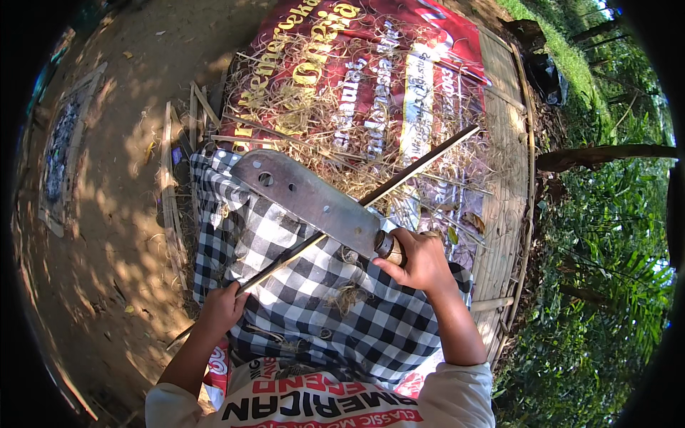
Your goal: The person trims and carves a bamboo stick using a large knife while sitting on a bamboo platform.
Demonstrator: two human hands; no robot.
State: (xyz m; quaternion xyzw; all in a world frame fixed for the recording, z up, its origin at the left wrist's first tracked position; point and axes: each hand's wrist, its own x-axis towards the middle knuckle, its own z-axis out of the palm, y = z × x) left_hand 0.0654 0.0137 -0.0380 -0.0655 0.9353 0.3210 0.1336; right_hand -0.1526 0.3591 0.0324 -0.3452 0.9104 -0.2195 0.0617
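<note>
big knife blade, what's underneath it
A thin dark stick crosses beneath the broad blade, visible on both sides of it, with black-and-white checked cloth below. The stretch directly behind the metal is covered, so whether blade and stick touch can't be told.

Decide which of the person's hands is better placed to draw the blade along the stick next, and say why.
Probably the right hand: it grips the handle of the broad blade, which crosses over the stick in this view. The left hand is holding the stick nearer the body.

white short-sleeved shirt (328, 391), black and red lettering (307, 405) (bold); checked lap cloth (385, 308)
</note>
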